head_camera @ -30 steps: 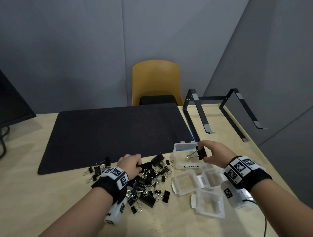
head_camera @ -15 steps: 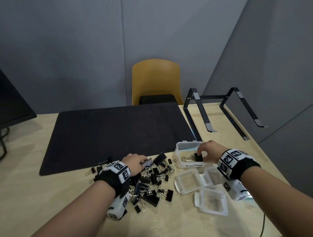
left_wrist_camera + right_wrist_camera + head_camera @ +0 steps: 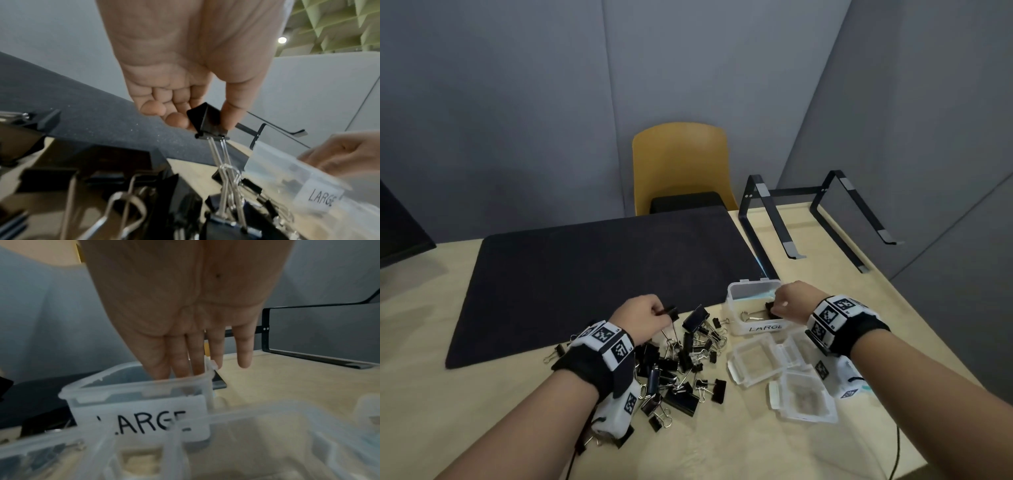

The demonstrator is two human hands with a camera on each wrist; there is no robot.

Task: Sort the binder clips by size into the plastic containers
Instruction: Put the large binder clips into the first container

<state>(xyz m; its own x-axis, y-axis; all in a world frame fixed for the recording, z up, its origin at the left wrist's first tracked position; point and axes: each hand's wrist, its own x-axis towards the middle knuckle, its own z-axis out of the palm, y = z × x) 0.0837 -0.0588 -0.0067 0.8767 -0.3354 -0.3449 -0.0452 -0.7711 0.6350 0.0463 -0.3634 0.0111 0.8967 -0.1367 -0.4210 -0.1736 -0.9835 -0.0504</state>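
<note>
A pile of black binder clips (image 3: 681, 363) in mixed sizes lies on the wooden table in front of me. My left hand (image 3: 650, 318) pinches one black clip (image 3: 207, 120) between thumb and forefinger. It hangs just above the pile, wire handles down among other handles. A clear tub labelled LARGE (image 3: 736, 298) stands to the right. My right hand (image 3: 787, 301) reaches into it, thumb and first fingers at the body of a large clip (image 3: 768, 306) on the tub's floor. In the right wrist view the rim hides those fingertips.
Three small clear containers (image 3: 753, 363) (image 3: 799, 346) (image 3: 804, 397) with hinged lids sit open in front of the LARGE tub. A black mat (image 3: 602, 274) covers the table behind the pile. A black laptop stand (image 3: 822, 219) is at the back right, a yellow chair (image 3: 681, 164) beyond.
My right hand has carried its clip from above the LARGE tub down inside it. My left hand has lifted a clip out of the pile.
</note>
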